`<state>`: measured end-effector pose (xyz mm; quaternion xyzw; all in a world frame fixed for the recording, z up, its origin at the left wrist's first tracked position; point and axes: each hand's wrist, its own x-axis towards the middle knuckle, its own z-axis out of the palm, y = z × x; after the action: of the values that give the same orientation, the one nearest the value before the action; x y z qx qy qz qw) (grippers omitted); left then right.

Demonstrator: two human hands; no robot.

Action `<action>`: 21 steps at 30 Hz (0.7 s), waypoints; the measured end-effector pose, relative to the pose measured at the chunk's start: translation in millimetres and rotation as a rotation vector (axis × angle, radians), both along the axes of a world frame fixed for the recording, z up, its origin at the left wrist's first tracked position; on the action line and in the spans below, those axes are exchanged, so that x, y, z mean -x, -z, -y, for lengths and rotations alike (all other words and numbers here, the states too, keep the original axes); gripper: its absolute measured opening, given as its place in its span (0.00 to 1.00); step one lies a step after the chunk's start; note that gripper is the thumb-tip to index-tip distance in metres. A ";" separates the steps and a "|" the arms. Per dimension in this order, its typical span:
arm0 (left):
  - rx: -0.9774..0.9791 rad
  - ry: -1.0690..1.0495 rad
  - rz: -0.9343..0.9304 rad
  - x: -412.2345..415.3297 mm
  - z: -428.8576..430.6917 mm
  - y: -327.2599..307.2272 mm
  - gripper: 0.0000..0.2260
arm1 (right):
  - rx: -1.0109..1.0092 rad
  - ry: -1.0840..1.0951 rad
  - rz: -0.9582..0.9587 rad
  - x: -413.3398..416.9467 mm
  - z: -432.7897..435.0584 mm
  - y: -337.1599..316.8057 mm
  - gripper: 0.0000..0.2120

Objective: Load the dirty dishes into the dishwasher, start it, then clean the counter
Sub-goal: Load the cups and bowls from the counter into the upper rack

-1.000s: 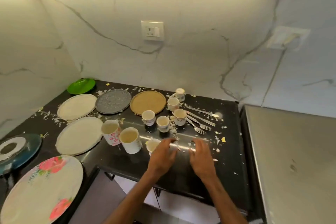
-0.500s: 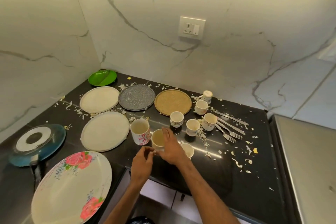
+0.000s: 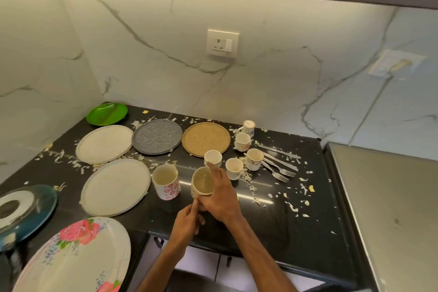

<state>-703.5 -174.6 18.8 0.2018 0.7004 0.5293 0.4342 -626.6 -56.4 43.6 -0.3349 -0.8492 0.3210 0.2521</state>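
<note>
Head cam: right hand wraps a cream mug, tilted, just right of the floral mug on the black counter. Left hand, below it, fingers curled, touches the mug's base, prob. pinching it; can't tell. Forks lie further right w/ scraps.

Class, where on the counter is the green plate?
In the head view, the green plate lies at the far left corner, by the marble wall, just behind the cream plate.
</note>
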 end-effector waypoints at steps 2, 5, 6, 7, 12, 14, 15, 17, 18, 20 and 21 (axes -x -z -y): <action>-0.061 0.038 0.022 -13.4 -10.3 -18.9 0.21 | 0.048 0.080 -0.156 -16.7 -1.8 -16.5 0.49; -0.201 0.130 0.126 -36.0 -29.9 -41.1 0.20 | 0.192 0.259 -0.476 -46.3 1.4 -33.3 0.48; -0.254 0.168 0.139 -44.1 -36.5 -45.4 0.25 | 0.291 0.291 -0.599 -58.0 5.5 -36.1 0.46; -0.286 0.203 0.132 -53.7 -42.2 -49.3 0.32 | 0.420 0.308 -0.729 -70.3 10.7 -38.8 0.44; -0.365 0.280 0.112 -124.0 -63.6 -72.8 0.51 | 0.854 0.374 -1.002 -142.1 18.0 -49.8 0.30; -0.383 0.259 0.147 -153.0 -72.9 -77.8 0.54 | 0.870 0.399 -0.937 -171.8 19.5 -50.0 0.30; -0.383 0.253 0.169 -167.3 -78.0 -80.3 0.53 | 0.884 0.423 -0.890 -187.5 19.6 -48.0 0.31; -0.351 0.266 0.211 -197.4 -89.2 -82.7 0.47 | 0.900 0.476 -0.728 -224.6 18.0 -43.3 0.33; -0.341 0.274 0.198 -209.0 -94.1 -82.6 0.43 | 0.883 0.483 -0.607 -242.6 16.3 -44.5 0.34; -0.325 0.287 0.117 -241.4 -99.6 -81.3 0.36 | 0.747 0.544 -0.359 -291.9 10.0 -43.5 0.33; -0.312 0.286 0.061 -259.2 -100.6 -79.4 0.36 | 0.655 0.604 -0.305 -319.2 7.2 -43.0 0.28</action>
<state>-444.3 -74.1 98.1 0.3479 0.5606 0.5701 0.4896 -307.4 -63.6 86.7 -0.5778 -0.5213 0.5298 0.3372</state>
